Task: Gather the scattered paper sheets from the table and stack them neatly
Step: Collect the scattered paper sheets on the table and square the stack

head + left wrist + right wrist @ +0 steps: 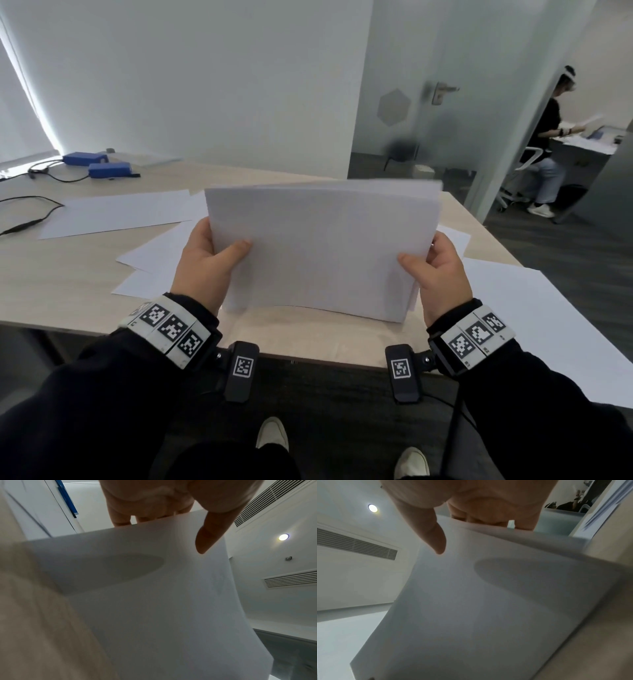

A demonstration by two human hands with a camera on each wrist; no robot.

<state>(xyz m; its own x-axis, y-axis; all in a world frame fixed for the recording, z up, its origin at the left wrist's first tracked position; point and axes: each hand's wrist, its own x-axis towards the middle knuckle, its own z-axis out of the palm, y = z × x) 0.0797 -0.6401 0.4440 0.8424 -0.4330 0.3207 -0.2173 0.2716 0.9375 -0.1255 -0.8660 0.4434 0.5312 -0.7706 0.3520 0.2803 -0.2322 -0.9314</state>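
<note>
Two blue boxes [97,165] and a black cable [32,219] sit at the far left of a pale wooden table [61,287], where loose sheets [113,212] lie flat. At centre, a person's left hand [205,263] and right hand [442,270] each pinch a side edge of a paper stack [318,253], thumbs in front, its bottom edge on the table. Another sheet [534,318] lies at right

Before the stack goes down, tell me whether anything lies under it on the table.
Nothing visible does. The left hand and right hand hold the paper stack upright over bare table at the near edge. Loose sheets lie off to the left and another sheet to the right.
</note>
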